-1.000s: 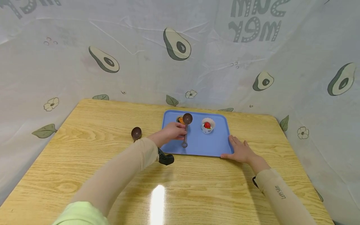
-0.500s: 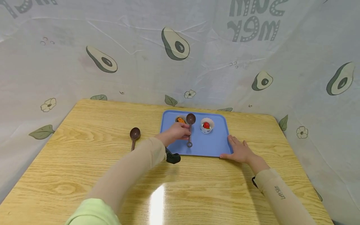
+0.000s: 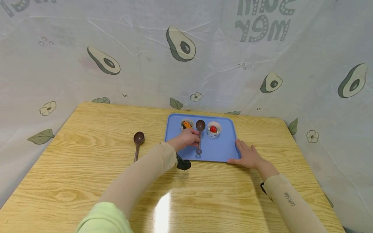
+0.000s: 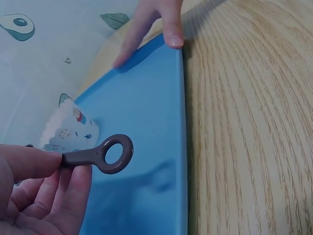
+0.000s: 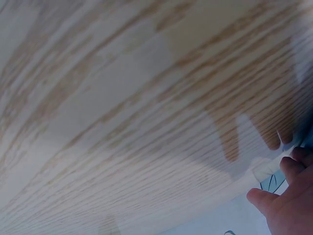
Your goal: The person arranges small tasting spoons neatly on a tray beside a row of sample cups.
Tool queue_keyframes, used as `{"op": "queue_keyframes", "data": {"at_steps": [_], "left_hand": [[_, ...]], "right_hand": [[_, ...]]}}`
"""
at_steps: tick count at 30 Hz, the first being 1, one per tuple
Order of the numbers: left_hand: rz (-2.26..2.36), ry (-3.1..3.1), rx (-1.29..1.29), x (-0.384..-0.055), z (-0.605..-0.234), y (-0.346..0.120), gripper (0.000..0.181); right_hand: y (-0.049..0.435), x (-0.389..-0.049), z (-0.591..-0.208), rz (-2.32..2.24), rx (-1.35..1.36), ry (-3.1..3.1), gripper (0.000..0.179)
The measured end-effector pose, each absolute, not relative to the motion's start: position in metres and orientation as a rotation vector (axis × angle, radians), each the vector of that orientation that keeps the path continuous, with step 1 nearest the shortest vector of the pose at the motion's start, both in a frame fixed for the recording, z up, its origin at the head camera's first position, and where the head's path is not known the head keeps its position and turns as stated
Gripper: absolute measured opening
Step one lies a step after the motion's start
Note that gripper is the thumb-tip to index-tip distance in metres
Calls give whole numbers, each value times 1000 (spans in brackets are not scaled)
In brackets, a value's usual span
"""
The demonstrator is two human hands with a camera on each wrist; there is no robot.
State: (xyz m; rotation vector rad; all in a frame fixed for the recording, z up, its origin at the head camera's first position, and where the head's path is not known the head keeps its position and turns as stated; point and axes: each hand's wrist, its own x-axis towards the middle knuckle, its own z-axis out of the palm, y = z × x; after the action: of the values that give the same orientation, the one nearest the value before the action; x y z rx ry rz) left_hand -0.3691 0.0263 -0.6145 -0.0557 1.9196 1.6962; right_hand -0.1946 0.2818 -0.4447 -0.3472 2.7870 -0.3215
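My left hand (image 3: 187,138) pinches a dark brown spoon (image 3: 199,132) by its handle between thumb and fingers, over the middle of a blue tray (image 3: 221,150). In the left wrist view, the handle's ring end (image 4: 117,154) sticks out past the fingertips, and its shadow falls on the tray. Two paper cups stand on the tray: one (image 3: 186,120) with an orange and dark piece inside, partly behind the left hand, and a white one (image 3: 214,133) with a red piece. At the tray's near right corner rests my right hand (image 3: 249,156), fingers spread along the edge.
A second brown spoon (image 3: 138,139) lies on the wooden table (image 3: 102,155) left of the tray, its handle partly hidden by the left sleeve. A curtain (image 3: 145,64) printed with avocados hangs behind the table's back edge.
My left hand has carried the spoon a little to the right over the tray, uncovering more of the orange piece's cup and the second spoon. My right hand stays at the tray's corner.
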Motion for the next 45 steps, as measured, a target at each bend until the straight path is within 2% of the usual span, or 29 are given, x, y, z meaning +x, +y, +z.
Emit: {"op": "queue_keyframes", "data": {"at_steps": [1, 3, 4, 5, 9, 10, 12, 17, 23, 33, 39, 45], "left_hand": [[1706, 1919, -51, -378, -630, 28, 43], [1690, 1955, -64, -374, -626, 31, 41], [1676, 1987, -67, -350, -591, 27, 38], [1673, 1994, -75, -337, -572, 26, 37], [1662, 2042, -63, -311, -537, 25, 26], [1657, 2052, -61, -310, -536, 26, 24], [1675, 2057, -26, -322, -558, 30, 19], [1653, 2080, -31, -327, -576, 32, 21], [1629, 2086, -106, -324, -578, 35, 22], [1665, 2069, -83, -323, -590, 32, 21], [1560, 2167, -64, -313, -574, 31, 25], [1508, 2298, -39, -298, -554, 31, 18]], "right_hand": [[282, -195, -445, -320, -347, 2787, 108], [282, -195, -445, -319, -348, 2789, 108], [282, -195, -446, -317, -347, 2788, 108], [282, -195, -446, -318, -347, 2788, 108], [282, -196, -447, -321, -346, 2786, 108], [282, -196, -447, -321, -346, 2787, 108], [282, -196, -447, -319, -347, 2789, 108], [282, -196, -448, -320, -347, 2792, 108], [282, -195, -449, -320, -344, 2793, 108], [281, -195, -448, -347, -341, 2769, 109], [282, -195, -449, -344, -340, 2761, 108], [283, -195, -448, -344, -339, 2771, 107]]}}
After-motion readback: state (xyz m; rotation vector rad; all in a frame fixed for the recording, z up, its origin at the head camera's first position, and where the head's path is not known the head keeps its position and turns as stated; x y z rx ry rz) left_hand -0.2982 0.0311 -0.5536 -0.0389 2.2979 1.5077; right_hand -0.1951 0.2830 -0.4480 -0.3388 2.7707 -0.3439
